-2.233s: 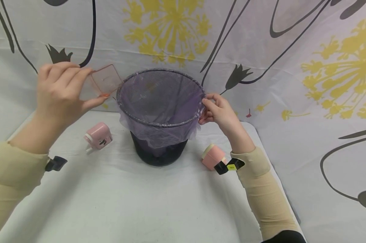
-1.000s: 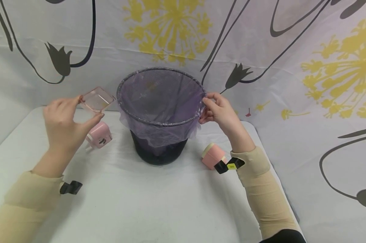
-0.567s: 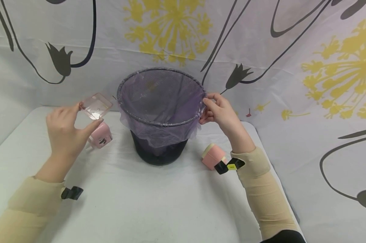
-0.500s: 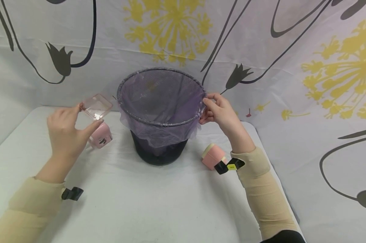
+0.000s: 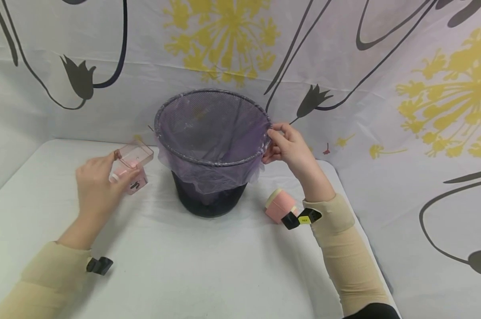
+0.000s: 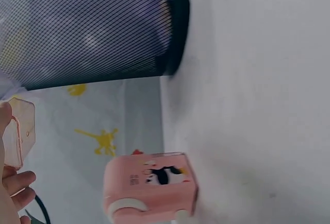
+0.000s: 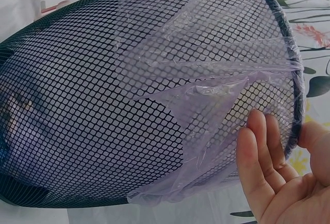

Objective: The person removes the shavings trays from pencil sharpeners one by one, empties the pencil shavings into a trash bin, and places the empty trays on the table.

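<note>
Left hand (image 5: 98,186), left of centre in the head view, pinches a clear pink case (image 5: 144,153) between thumb and fingers; the case is tilted and raised off the counter (image 5: 184,270). Directly below it in the frame, partly covered by the case and thumb, a pink box (image 5: 138,182) with a dark figure printed on one face rests on the counter. In the left wrist view the case sits at the left edge and the box at bottom centre, the two apart. Black mesh bin (image 5: 182,195) stands upright at upper centre of the head view, just right of the case; a translucent purple liner (image 5: 212,178) lines it and folds over the rim, hanging loosely outside. Right hand (image 5: 289,148), right of centre, pinches the lined rim at its right side; in the right wrist view, three fingers lie along the outer side. Pink-and-cream object (image 5: 280,206) lies on the counter at right of centre, below the right hand in the frame. Pale cloth (image 5: 144,53) with yellow and grey plant motifs fills the upper frame.
</note>
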`<state>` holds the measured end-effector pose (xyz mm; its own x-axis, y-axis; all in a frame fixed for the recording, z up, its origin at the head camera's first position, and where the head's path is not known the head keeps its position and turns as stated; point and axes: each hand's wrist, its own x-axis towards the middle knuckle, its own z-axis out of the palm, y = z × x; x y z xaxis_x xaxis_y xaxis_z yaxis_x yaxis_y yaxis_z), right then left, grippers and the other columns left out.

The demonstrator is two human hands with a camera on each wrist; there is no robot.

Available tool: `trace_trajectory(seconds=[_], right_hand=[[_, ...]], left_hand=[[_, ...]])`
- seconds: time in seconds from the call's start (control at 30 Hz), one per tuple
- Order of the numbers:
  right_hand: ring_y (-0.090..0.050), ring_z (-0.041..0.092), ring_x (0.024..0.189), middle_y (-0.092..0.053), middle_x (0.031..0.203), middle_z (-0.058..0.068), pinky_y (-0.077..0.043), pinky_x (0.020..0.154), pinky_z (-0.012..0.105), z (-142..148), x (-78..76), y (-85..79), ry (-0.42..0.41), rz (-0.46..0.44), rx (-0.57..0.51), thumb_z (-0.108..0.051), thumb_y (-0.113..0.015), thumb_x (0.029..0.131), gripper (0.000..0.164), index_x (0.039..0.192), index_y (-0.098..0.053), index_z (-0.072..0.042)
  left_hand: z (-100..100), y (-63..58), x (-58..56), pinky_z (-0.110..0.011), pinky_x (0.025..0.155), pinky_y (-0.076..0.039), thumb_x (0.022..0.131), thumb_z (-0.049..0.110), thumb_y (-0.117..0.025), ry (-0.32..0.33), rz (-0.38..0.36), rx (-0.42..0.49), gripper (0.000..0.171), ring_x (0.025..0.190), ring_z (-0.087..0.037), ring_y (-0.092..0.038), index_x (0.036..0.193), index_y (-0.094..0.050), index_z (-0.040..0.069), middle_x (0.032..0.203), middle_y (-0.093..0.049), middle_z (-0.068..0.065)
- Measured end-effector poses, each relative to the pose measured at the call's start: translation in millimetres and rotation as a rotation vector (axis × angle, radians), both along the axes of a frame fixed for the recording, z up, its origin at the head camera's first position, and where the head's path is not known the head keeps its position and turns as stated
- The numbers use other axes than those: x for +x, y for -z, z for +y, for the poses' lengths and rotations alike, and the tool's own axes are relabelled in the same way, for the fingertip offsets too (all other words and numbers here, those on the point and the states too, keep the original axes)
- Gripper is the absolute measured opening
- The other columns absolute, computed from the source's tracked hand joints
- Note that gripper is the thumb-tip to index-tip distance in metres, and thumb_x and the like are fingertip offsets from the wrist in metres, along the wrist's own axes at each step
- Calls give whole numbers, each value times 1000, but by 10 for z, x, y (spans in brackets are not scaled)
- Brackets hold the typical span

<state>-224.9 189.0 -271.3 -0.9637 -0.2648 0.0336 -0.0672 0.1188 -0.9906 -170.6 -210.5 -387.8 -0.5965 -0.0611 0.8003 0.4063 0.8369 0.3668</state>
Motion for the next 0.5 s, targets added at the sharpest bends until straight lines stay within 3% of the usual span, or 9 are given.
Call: trace_trajectory(seconds=[0.13,0.5], right_hand=[[-61,20,56,-60,72,13,-56,60,35,2,5,6,3,4,-8,-21,-46,102,35,128,-40,1],[-61,22,56,-60,73,14,-56,60,35,1,4,11,8,10,-7,-22,-46,102,33,127,-41,0]], left_hand=[[-12,100,17,-60,75,-35,82,71,-51,20,-64,3,85,92,-46,-55,111,-63,-8,102,-64,-28],[31,304,99,-61,74,-35,81,67,-55,49,-144,1,83,90,-46,-54,112,-61,-10,97,-64,-28]])
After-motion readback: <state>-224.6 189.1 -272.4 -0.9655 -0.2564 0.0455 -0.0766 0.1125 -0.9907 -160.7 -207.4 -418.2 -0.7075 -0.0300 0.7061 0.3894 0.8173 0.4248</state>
